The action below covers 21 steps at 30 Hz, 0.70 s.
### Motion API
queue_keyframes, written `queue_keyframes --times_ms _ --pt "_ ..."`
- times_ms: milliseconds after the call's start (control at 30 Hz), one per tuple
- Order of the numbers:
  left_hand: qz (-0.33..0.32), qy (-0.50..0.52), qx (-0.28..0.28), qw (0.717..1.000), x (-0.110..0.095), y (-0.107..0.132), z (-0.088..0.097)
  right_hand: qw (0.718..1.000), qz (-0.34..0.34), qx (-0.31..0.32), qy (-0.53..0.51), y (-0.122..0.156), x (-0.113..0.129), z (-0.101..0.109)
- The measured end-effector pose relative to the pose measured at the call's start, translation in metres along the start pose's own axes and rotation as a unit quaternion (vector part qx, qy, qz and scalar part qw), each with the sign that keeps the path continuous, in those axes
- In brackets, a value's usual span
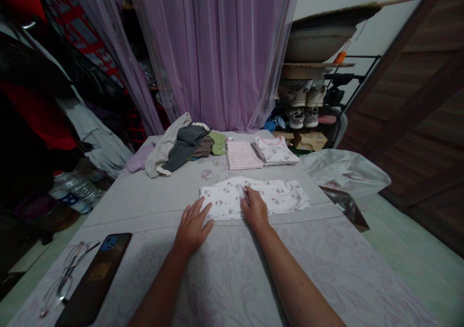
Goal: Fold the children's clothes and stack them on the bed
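A white garment with a small pink print [275, 196] lies folded flat on the grey bedsheet [232, 274], just ahead of my hands. My right hand [254, 208] rests on its middle, with the fingers bunched on the cloth and gripping it at a crease. My left hand [192, 225] lies flat on the sheet with its fingers spread, touching the garment's left end. Beyond them sit a folded pink-striped garment [242, 155] and a folded white-and-pink garment [275, 151]. A loose heap of clothes [181, 145] lies to their left.
A dark phone [94, 278] and glasses [65, 278] lie on the sheet to my left. A plastic water bottle [74, 189] stands beyond the left bed edge. A plastic bag [344, 172] lies off the right edge. A sheer purple curtain [217, 41] hangs behind the bed.
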<state>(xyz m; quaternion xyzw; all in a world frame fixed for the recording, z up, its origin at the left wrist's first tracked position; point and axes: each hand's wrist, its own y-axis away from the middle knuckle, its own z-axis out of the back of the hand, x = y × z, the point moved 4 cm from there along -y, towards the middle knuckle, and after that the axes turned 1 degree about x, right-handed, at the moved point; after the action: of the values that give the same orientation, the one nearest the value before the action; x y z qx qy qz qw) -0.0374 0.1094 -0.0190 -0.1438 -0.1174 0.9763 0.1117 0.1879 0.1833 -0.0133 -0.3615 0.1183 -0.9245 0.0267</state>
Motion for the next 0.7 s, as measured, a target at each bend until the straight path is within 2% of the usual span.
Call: queue_keyframes --times_ms 267,400,700 --pt "0.000 -0.007 0.012 1.000 -0.002 -0.001 0.002 1.000 0.010 -0.022 0.003 0.000 -0.002 -0.001" --pt "0.003 -0.007 0.016 1.000 -0.002 -0.002 0.003 1.000 0.009 -0.013 0.002 0.000 -0.001 0.000" --pt "0.002 -0.024 -0.016 1.000 0.001 -0.002 0.000 0.990 -0.078 0.111 0.036 -0.017 0.006 0.015"
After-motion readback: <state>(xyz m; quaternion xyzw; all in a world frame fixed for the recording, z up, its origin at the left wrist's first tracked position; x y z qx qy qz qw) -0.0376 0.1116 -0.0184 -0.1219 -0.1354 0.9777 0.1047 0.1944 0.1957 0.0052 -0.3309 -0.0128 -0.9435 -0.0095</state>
